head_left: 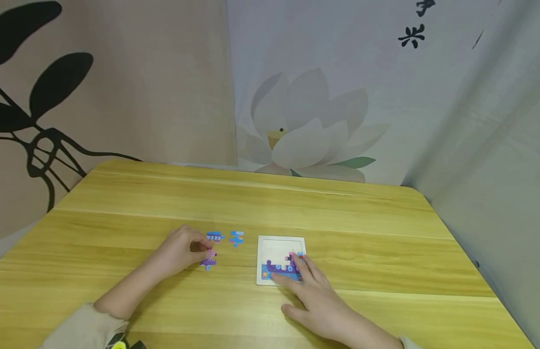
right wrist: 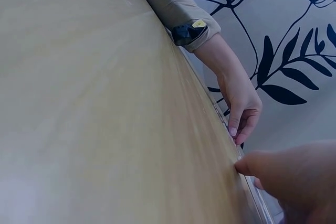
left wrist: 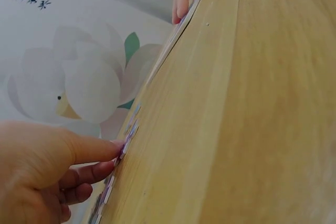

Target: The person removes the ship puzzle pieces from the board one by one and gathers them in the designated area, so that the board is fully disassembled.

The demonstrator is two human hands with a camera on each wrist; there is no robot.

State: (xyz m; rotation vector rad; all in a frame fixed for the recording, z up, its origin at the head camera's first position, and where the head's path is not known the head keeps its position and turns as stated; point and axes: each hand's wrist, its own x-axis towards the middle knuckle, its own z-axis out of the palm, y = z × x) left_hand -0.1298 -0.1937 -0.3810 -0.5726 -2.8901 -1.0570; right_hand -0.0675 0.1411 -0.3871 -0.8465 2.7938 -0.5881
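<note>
Left hand reaches in from 8 o'clock, thumb and forefinger narrowed and pinching the edge of a pink-and-purple puzzle piece. That piece is at the fingertips on the wooden table, at 9 o'clock from the white puzzle tray. Its visible part has its long axis running roughly 12 to 6 o'clock, with a blue rounded tab pointing to 6; the rest is covered by fingers. Just beyond, between 12 and 1 o'clock from it, lies a blue-and-purple piece, long axis 9 to 3, knob pointing to 3. At 2 o'clock lies a blue-and-orange piece, long axis about 12 to 6, tab pointing to 6. Right hand comes in from 4 o'clock, fingers spread wide and touching the tray's contents, pinching nothing. Fitted pieces fill the tray's 6 o'clock part and extend up its 3 o'clock side; their purple hull shape runs 9 to 3. The tray appears near square, without a clear long axis.
</note>
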